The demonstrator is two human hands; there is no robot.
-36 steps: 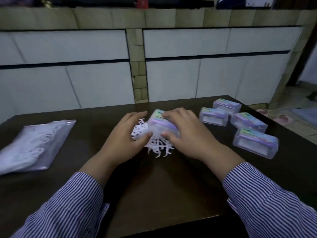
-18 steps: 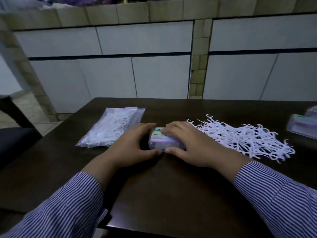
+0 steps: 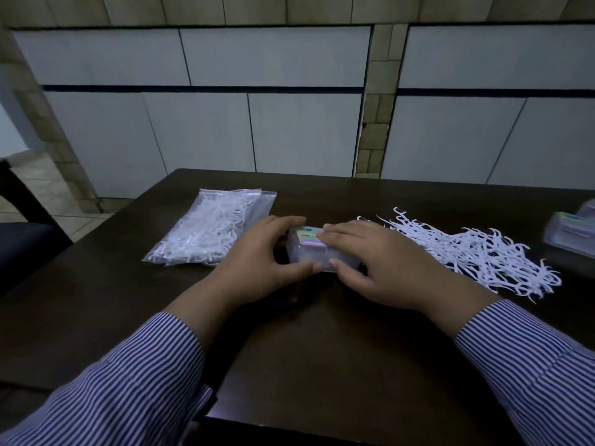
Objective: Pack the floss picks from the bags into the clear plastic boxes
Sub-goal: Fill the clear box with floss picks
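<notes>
On a dark brown wooden table [image 3: 322,365] that fills the lower half of the view, a clear plastic box [image 3: 314,251] sits near the middle, gripped from both sides. The left hand [image 3: 257,262] wraps its left end, fingers over the far top edge and thumb pressed to the near face; the right hand [image 3: 380,262] lies across its right half, fingers on the lid and thumb at the near lower edge. Both wrists come out of blue-and-white striped sleeves [image 3: 138,381].

Left of the box, just beside the left hand, lies a clear zip bag [image 3: 212,231] filled with white floss picks. To the right, touching the back of the right hand, a loose heap of floss picks [image 3: 476,252] spreads over the bare wood. At the far right edge of the table two more closed boxes [image 3: 570,231] are partly cut off by the frame.

Behind the table stands a wall of large pale panels [image 3: 273,123] split by a dark horizontal line and framed by tan brick-like tile strips [image 3: 376,123]. At the left, pale floor tiles [image 3: 48,191] and a dark chair [image 3: 25,233] show.

The box lid carries a coloured label [image 3: 310,238] with a line of dark print, too blurred to read
</notes>
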